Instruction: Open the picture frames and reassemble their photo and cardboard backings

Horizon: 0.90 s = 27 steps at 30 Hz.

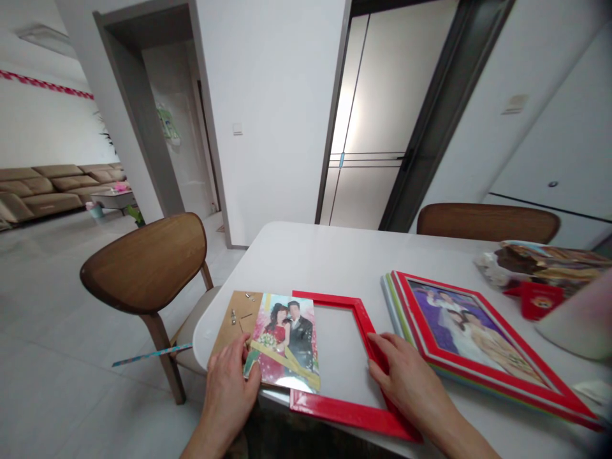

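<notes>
My left hand [233,377] is closed at the left edge of a glossy couple photo [291,338], its thumb and forefinger pinching that edge. Under the photo lies a brown backing board [235,306] with small metal clips [233,317] on it. The photo's right part overlaps a red picture frame [344,408] whose middle shows plain white. Fingers of my right hand [406,376] are wrapped over the frame's right bar, which rests on the table.
To the right, a stack of frames is topped by a red framed photo [471,331]. Behind it are a red packet [540,299] and crumpled wrapping [526,261]. Wooden chairs [148,261] stand at the left and far side of the white table [306,255].
</notes>
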### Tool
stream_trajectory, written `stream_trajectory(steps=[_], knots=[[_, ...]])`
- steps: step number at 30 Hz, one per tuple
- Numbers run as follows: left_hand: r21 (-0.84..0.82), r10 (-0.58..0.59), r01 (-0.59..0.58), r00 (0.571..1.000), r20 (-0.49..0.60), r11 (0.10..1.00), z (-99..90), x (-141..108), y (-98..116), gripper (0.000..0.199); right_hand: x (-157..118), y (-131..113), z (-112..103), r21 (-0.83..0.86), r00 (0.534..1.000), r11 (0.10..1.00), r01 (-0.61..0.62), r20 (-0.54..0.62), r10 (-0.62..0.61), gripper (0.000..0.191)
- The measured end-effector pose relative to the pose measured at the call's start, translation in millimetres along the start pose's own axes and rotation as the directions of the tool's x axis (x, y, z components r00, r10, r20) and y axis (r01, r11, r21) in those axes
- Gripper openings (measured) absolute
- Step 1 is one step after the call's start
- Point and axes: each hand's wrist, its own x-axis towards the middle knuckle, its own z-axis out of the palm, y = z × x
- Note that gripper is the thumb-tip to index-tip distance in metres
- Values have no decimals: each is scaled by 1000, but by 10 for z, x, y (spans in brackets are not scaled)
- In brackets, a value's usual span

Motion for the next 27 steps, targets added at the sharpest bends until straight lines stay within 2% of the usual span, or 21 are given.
stream_trajectory(steps=[2, 3, 5, 7, 9, 11, 13, 14, 16, 18, 20, 21, 23, 25, 27], knots=[[43, 38, -37, 999, -9, 998, -25, -8, 28, 35, 14, -132, 9, 145, 995, 989, 40, -93, -26, 41], [46, 66, -65, 998, -14, 997, -29, -15, 53, 36, 27, -227, 28, 260, 996, 965, 31, -88, -9, 44], [12, 152, -151, 988, -7, 988, -15, -38, 129, 39, 66, -453, 93, 526, 997, 847, -83, 48, 68, 53], [-50, 260, -258, 965, 43, 965, 32, -65, 233, 48, 122, -688, 168, 733, 960, 627, -263, 264, 93, 58], [-97, 341, -331, 933, 113, 939, 98, -78, 338, 57, 182, -889, 201, 845, 911, 364, -392, 411, 28, 52], [-126, 371, -355, 918, 144, 926, 157, -59, 426, 64, 230, -1029, 148, 896, 900, 134, -424, 434, -51, 41], [-179, 385, -365, 918, 96, 914, 177, -2, 498, 64, 253, -1110, 10, 921, 920, 1, -389, 388, -62, 37], [-230, 390, -371, 920, 44, 900, 169, 34, 536, 62, 255, -1130, -75, 932, 931, -22, -362, 360, -58, 38], [-386, 349, -353, 934, -83, 852, 123, 103, 633, 53, 241, -1134, -226, 954, 953, -1, -300, 300, -40, 44], [-608, 184, -239, 971, -154, 757, 72, 141, 769, 40, 207, -1090, -293, 963, 967, 87, -254, 253, 27, 49], [-814, -38, -66, 993, -108, 577, 57, 134, 927, 34, 160, -1001, -255, 942, 951, 164, -293, 270, 149, 52], [-883, -123, 10, 991, -54, 469, 71, 117, 1001, 35, 136, -941, -209, 927, 932, 166, -337, 304, 196, 53], [-951, -196, 116, 979, 60, 286, 136, 71, 1110, 38, 97, -800, -112, 910, 903, 118, -398, 365, 225, 52], [-959, -184, 183, 972, 144, 217, 220, 32, 1136, 41, 84, -641, -63, 917, 907, 89, -388, 363, 213, 50], [-940, -160, 215, 971, 177, 264, 286, 13, 1075, 45, 100, -482, -79, 919, 910, 110, -379, 349, 223, 49]])
